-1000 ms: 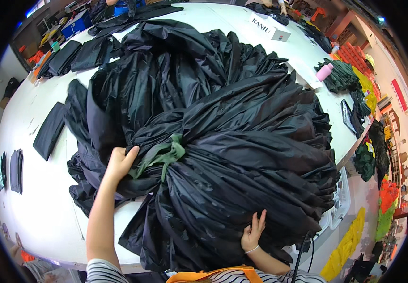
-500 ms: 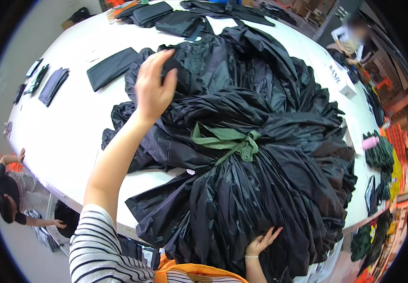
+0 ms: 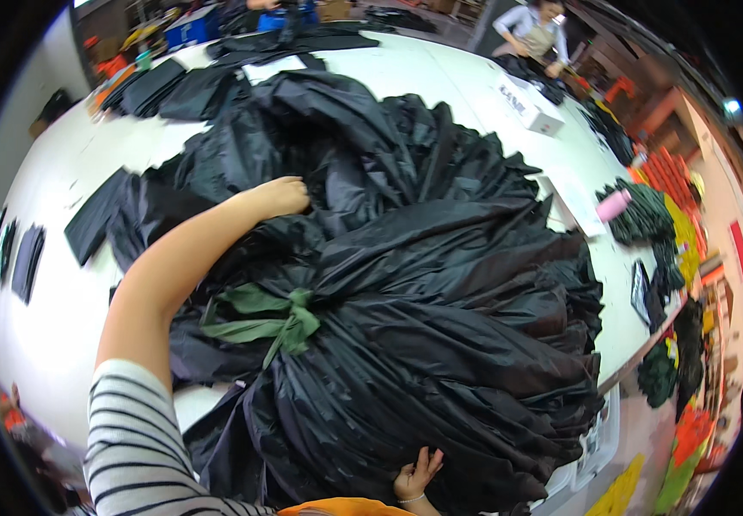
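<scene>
A large bundle of shiny black fabric pieces (image 3: 440, 318) spreads over the white table, gathered and tied near its middle with a green cloth strip (image 3: 298, 322) in a knot. My left hand (image 3: 284, 196) is closed in a fist on the gathered black fabric beyond the knot; its fingertips are hidden in the folds. On the near side of the bundle, my right hand (image 3: 419, 475) lies against the fabric with its fingers apart. A bracelet circles the right wrist. Loose black folds stick out left of the knot.
Folded black pieces (image 3: 204, 93) lie on the white table (image 3: 53, 202) at the far left, with smaller dark stacks (image 3: 27, 265) at the left. A white box (image 3: 528, 105) and a pink bottle (image 3: 614, 205) stand to the right. A co-worker (image 3: 533, 39) handles dark cloth at the far right.
My left hand has gone from open above the bundle to closed on the fabric. The view has shifted, so the bundle sits further left. My right hand stays on the near side.
</scene>
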`<action>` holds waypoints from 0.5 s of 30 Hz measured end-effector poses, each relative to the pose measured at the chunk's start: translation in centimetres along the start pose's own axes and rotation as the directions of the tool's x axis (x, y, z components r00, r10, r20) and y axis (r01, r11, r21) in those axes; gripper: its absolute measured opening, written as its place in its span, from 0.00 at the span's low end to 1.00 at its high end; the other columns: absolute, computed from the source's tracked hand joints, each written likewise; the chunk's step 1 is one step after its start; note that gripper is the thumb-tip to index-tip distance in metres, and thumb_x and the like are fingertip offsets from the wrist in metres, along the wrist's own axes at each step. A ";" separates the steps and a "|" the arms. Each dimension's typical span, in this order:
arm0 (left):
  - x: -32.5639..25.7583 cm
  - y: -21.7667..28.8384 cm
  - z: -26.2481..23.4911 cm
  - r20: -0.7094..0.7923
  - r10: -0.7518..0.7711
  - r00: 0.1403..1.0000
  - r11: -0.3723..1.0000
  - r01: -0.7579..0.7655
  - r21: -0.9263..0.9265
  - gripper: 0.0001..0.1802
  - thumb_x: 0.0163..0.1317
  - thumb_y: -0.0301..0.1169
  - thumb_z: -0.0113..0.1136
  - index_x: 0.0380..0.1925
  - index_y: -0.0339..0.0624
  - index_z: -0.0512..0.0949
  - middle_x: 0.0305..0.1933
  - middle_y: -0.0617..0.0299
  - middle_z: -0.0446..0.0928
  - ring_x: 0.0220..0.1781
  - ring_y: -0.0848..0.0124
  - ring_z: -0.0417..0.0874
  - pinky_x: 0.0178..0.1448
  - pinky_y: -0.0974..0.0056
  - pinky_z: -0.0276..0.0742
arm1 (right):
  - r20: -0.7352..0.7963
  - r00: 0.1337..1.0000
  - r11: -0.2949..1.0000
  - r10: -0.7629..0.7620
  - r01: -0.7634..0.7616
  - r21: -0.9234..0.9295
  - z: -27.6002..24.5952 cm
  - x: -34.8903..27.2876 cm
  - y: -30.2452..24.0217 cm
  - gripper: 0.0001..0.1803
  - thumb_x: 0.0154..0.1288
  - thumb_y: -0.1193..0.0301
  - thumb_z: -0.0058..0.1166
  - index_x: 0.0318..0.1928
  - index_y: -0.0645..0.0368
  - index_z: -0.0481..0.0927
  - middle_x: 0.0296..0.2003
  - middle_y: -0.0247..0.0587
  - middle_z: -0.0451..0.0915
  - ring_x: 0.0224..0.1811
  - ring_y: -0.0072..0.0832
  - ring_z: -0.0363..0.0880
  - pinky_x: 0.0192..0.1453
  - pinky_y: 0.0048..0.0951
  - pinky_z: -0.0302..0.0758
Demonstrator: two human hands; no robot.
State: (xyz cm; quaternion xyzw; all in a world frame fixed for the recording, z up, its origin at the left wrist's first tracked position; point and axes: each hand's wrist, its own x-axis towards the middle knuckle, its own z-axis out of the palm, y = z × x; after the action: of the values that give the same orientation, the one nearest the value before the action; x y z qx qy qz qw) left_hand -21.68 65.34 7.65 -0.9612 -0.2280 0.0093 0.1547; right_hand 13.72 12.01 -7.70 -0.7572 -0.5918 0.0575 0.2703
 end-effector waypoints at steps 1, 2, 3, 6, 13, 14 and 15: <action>-0.5 0.0 0.7 -0.070 -0.096 0.993 0.995 0.097 0.008 0.08 0.52 0.33 0.53 0.22 0.41 0.78 0.28 0.57 0.78 0.39 0.60 0.79 0.53 0.59 0.72 | 0.007 1.000 0.999 -0.017 0.017 -0.030 0.3 -0.4 0.5 0.32 0.49 0.78 0.48 0.60 0.63 0.68 0.62 0.64 0.57 0.64 0.58 0.58 0.68 0.60 0.48; -1.4 0.3 1.3 -0.072 -0.186 0.980 0.982 0.184 -0.031 0.08 0.50 0.33 0.54 0.20 0.41 0.77 0.27 0.56 0.77 0.38 0.60 0.79 0.49 0.59 0.72 | 0.021 0.999 0.998 -0.035 0.036 -0.056 0.6 -0.9 0.5 0.33 0.50 0.79 0.48 0.62 0.64 0.67 0.64 0.65 0.56 0.66 0.59 0.57 0.69 0.59 0.48; -1.5 1.4 1.4 -0.101 -0.292 0.951 0.952 0.278 -0.129 0.09 0.49 0.35 0.55 0.20 0.41 0.77 0.28 0.57 0.77 0.38 0.59 0.79 0.47 0.59 0.73 | 0.143 0.983 0.993 0.117 -0.117 -0.012 -0.8 -0.4 -0.9 0.33 0.50 0.78 0.49 0.62 0.64 0.67 0.62 0.65 0.57 0.65 0.58 0.58 0.69 0.59 0.47; -3.8 4.0 1.4 -0.137 -0.577 0.805 0.805 0.533 -0.260 0.08 0.48 0.35 0.54 0.23 0.44 0.79 0.28 0.56 0.79 0.37 0.58 0.80 0.45 0.58 0.74 | 0.063 0.998 1.000 -0.010 0.009 0.019 -0.6 -0.2 0.1 0.32 0.51 0.77 0.50 0.61 0.63 0.67 0.61 0.66 0.58 0.64 0.60 0.58 0.70 0.59 0.46; -13.4 12.4 -2.1 0.031 -0.854 0.520 0.439 0.752 -0.492 0.16 0.43 0.33 0.58 0.33 0.38 0.82 0.33 0.45 0.79 0.38 0.50 0.81 0.44 0.56 0.76 | 0.031 0.996 0.986 -0.079 0.073 0.148 -2.9 2.8 0.6 0.29 0.55 0.80 0.45 0.61 0.65 0.68 0.65 0.64 0.55 0.62 0.55 0.61 0.69 0.49 0.50; -14.0 13.6 -2.5 -0.030 -0.874 0.486 0.431 0.745 -0.509 0.17 0.40 0.28 0.59 0.34 0.38 0.82 0.34 0.46 0.80 0.39 0.51 0.81 0.44 0.56 0.76 | -0.002 0.995 0.987 -0.098 0.097 0.128 -3.4 3.7 0.5 0.28 0.55 0.77 0.45 0.60 0.64 0.69 0.61 0.62 0.59 0.55 0.55 0.64 0.64 0.52 0.53; -14.4 14.9 -2.8 -0.043 -0.886 0.462 0.425 0.770 -0.476 0.19 0.38 0.27 0.60 0.36 0.38 0.81 0.35 0.47 0.80 0.39 0.52 0.81 0.45 0.57 0.76 | -0.034 0.993 0.987 -0.116 0.119 0.105 -3.9 4.0 0.5 0.26 0.56 0.75 0.46 0.59 0.63 0.70 0.57 0.60 0.63 0.48 0.54 0.68 0.58 0.56 0.56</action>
State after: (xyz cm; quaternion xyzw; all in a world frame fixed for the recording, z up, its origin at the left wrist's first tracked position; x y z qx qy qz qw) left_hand -27.82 45.55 5.11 -0.7180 -0.6474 -0.2544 -0.0252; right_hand 16.90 14.34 -3.73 -0.7062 -0.6277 0.0626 0.3214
